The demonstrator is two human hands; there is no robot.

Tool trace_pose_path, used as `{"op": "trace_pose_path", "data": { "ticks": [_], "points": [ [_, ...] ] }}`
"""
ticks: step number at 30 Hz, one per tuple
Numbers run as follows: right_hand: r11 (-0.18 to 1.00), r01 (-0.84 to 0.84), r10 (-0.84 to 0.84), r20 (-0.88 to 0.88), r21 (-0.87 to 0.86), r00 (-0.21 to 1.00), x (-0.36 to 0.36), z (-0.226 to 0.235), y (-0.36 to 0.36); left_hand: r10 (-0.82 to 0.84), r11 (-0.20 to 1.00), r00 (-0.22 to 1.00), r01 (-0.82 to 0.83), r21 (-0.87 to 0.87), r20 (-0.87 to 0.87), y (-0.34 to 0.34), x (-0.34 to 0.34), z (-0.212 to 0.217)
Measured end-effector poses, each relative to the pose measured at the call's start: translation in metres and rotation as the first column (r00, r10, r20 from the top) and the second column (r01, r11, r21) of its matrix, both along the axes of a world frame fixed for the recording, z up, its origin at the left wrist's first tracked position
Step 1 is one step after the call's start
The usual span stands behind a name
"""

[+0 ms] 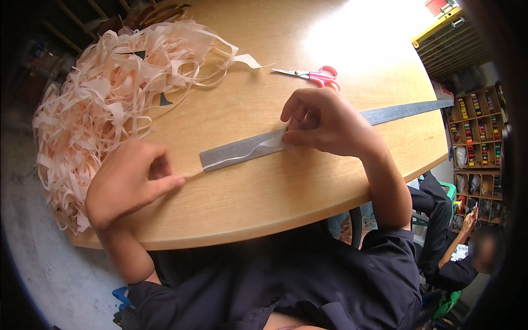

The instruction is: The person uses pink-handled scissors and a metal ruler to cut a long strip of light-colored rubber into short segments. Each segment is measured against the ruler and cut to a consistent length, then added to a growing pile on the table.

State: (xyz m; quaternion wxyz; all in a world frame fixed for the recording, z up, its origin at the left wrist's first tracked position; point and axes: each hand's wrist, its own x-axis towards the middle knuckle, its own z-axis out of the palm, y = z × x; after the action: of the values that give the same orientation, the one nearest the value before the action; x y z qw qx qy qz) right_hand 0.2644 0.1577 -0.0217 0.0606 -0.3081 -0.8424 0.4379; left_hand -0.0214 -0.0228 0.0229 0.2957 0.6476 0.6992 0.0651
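A thin, pale fabric strip (263,147) runs over a long metal ruler (234,153) that lies slantwise on the table. My left hand (135,179) is closed, pinching the strip's end just off the ruler's left tip. Above the ruler's middle, my right hand (324,121) has its fingers curled and pinched on the wider part of the strip. Past the right hand lie small scissors (316,75) with pink handles, their blades pointing left. A big tangled heap of pale peach fabric strips (104,104) fills the table's left side, partly behind my left hand.
The wooden table (236,220) has a curved edge near my body. At the right, beyond the table, a person (462,264) in dark clothes sits by a shelf (478,132) of coloured thread spools. A yellow-framed rack (440,27) stands at the far right.
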Motion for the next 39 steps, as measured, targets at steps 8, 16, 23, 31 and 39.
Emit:
{"op": "trace_pose_path", "data": {
  "ticks": [8, 16, 23, 31, 39],
  "points": [
    [0.99, 0.048, -0.031, -0.131, 0.133, 0.991, 0.005, 0.001, 0.004, -0.169, 0.67, 0.981, 0.187, 0.718, -0.098, 0.019, 0.04, -0.027],
    [0.97, 0.149, -0.127, -0.124, 0.19, 0.984, 0.005, 0.005, 0.002, -0.389, 0.7, 0.864, 0.503, 0.507, -0.319, 0.02, 0.088, -0.072],
    [0.97, 0.111, -0.088, -0.113, 0.218, 0.99, 0.005, 0.006, 0.0, -0.395, 0.709, 0.861, 0.507, 0.491, -0.32, 0.019, 0.083, -0.07],
    [0.976, 0.049, -0.035, -0.072, 0.212, 0.997, 0.006, 0.008, -0.001, -0.395, 0.704, 0.859, 0.51, 0.494, -0.325, 0.021, 0.086, -0.073],
    [0.982, 0.05, -0.045, -0.03, 0.185, 0.999, 0.005, 0.008, -0.003, -0.392, 0.706, 0.864, 0.503, 0.499, -0.317, 0.022, 0.086, -0.075]
  ]
}}
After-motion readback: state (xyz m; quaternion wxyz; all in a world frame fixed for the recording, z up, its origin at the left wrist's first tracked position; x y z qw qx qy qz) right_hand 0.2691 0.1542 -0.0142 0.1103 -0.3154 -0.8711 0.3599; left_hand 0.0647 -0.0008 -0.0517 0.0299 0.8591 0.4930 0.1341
